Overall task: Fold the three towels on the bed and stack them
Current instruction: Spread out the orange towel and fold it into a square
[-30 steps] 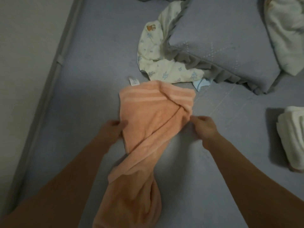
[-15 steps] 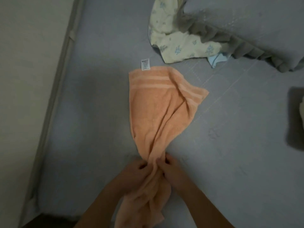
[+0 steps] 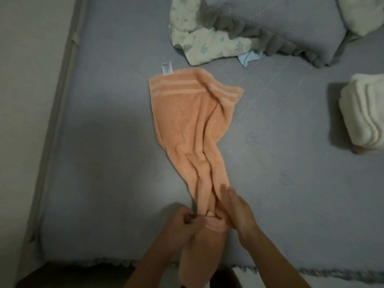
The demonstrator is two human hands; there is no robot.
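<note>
Towel (image 3: 193, 129) lies rumpled from mid-bed (image 3: 104, 142) over the near edge; it looks soft, light and limp. Your left hand (image 3: 185, 225) and right hand (image 3: 236, 213) pinch its bunched near end; take the corners instead.

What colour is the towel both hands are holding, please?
Peach-orange terry towel, with paler woven stripes near its far end; head view shows it best.

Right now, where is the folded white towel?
In the head view, the folded cream-white terry towel lies at the right edge on the grey-blue bed sheet, right of the peach towel.
</note>
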